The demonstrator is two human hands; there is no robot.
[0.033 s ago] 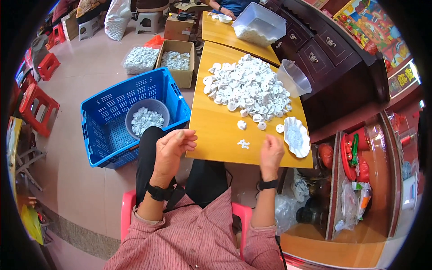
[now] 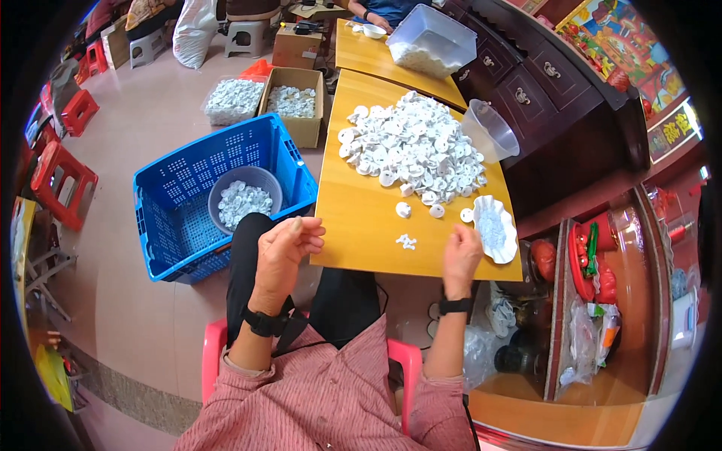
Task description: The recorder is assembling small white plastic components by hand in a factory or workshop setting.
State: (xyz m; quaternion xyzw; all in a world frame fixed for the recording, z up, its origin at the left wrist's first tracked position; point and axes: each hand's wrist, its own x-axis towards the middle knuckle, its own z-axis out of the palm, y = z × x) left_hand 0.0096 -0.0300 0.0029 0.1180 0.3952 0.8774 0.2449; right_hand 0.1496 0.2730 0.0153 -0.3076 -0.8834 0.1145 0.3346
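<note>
My left hand [image 2: 286, 245] is raised over the table's near left edge, above my lap. Its thumb lies along the bent fingers, and whatever they may hold is too small or hidden to see. At the near right my right hand [image 2: 461, 258] has its fingers curled together beside a white scalloped dish [image 2: 508, 240]. Small pale translucent pieces [image 2: 491, 225] fill that dish. Between the hands lies a little cluster of tiny white pieces [image 2: 406, 241]. Beyond them sit loose white round plastic parts [image 2: 403, 210] and a large heap of similar parts [image 2: 417, 146].
A blue crate [image 2: 162, 255] stands on the floor at left, holding a grey bowl [image 2: 277, 188] of white parts. Behind it are a cardboard box [image 2: 304, 131] and a clear tub [image 2: 226, 113] of parts. Clear containers stand by the dark drawers [image 2: 526, 86]. Another person's hand [image 2: 382, 22] shows at the far table.
My right hand has shifted slightly to the right, closer to the scalloped dish. The left hand keeps nearly the same pose, and the heap looks the same.
</note>
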